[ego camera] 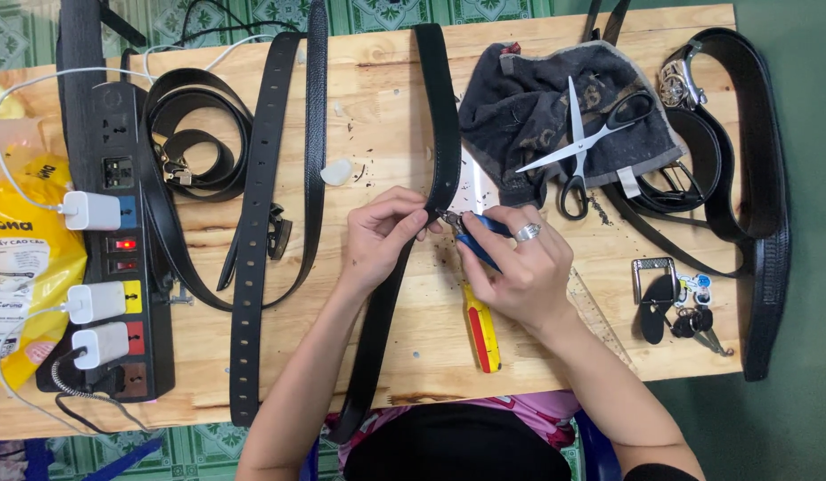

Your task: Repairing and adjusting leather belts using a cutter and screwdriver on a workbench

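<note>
A long black leather belt [444, 116] runs from the table's far edge down to the near edge. My left hand [382, 236] pinches it at mid-length, thumb and fingers closed on its edge. My right hand [515, 267], with a ring on one finger, grips blue-handled pliers [484, 236] whose tip meets the belt at a small metal piece right beside my left fingertips. A red and yellow handled screwdriver [482, 334] lies on the wood just under my right hand.
Scissors [582, 142] lie on a dark cloth [528, 98] at the back. Coiled black belts [742, 160] with buckles fill the right side. A loose buckle [655, 285] and keys sit nearby. More belts [252, 223], a black power strip [119, 240] with chargers and a yellow bag [21, 258] occupy the left.
</note>
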